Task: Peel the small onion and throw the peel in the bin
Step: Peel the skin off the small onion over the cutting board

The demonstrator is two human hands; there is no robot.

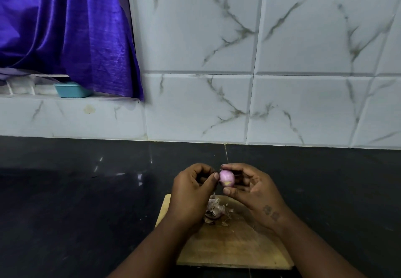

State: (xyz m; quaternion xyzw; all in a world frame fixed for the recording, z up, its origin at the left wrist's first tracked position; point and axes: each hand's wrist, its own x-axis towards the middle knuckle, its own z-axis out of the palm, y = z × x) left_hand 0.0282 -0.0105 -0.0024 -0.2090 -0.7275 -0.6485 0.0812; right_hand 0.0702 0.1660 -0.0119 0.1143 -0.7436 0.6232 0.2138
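Observation:
A small pink-purple onion (pixel 227 178) is held in the air above the far end of a wooden cutting board (pixel 234 245). My right hand (pixel 251 188) pinches it between thumb and fingertips. My left hand (pixel 191 191) is curled beside it, thumb tip touching the onion's left side. A heap of dry brownish peel (pixel 213 210) lies on the board below the hands. No bin is in view.
The board lies on a black stone counter (pixel 76 201) against a white marbled tile wall (pixel 260 82). On a ledge at the left stands a small teal tub (pixel 71 90), partly under a purple curtain (pixel 65 28).

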